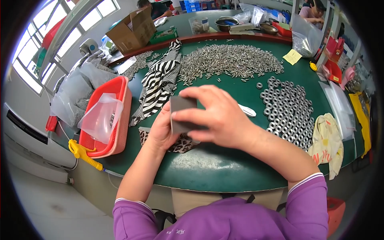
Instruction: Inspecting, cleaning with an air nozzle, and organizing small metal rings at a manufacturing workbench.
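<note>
A flat grey rectangular block (183, 105) is held up between my hands above the near part of the green table. My left hand (161, 129) grips its left side from below, fingers partly hidden behind it. My right hand (219, 114) reaches across from the right, its bent fingers on the block's face and edges, slightly blurred. Beneath the hands lies a leopard-print cloth (183, 145). Beyond my right wrist rests a small white object (248, 111), partly covered by the arm. Many metal rings (289, 112) lie close together to the right.
A heap of small metal pins (232, 60) spreads across the far table. A striped cloth (158, 78) lies left of it, beside a red basket (127, 108) with plastic bags. A yellow air gun (82, 154) hangs at the left edge; a pale cloth (329, 140) drapes over the right.
</note>
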{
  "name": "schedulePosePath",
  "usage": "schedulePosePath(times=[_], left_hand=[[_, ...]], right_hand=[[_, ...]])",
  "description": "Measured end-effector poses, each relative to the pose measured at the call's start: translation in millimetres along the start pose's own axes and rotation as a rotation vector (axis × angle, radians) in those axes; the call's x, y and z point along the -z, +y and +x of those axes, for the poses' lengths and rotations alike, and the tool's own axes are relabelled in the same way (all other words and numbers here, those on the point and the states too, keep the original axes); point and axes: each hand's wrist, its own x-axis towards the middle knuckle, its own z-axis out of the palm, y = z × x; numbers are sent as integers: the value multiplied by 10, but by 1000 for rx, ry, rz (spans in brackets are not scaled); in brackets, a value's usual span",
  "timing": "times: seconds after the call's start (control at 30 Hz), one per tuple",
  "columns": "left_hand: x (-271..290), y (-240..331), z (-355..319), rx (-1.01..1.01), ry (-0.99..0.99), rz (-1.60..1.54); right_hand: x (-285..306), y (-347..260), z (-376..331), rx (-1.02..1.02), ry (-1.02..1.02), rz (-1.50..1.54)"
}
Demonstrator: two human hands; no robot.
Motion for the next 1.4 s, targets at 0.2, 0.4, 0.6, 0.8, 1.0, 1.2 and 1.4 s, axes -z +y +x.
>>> schedulePosePath(times=[0.2,0.4,0.6,0.8,1.0,1.2,1.4], left_hand=[[214,-7,55,19,-85,-94],[176,-1,41,-34,-22,-47],[-7,-29,22,-27,95,34],[133,-80,61,-100,122,61],[94,-36,12,-158,-15,95],[174,-22,15,-157,35,112],[126,-30,11,-252,67,223]], right_hand=[[134,383,-33,-270,190,-154],[74,224,15,-197,149,-61],[-34,-23,-2,-54,64,25],[-36,38,-21,-95,106,-5],[123,480,-71,-358,203,-202],[57,199,14,-265,151,5],[-36,143,12,-174,131,-7]])
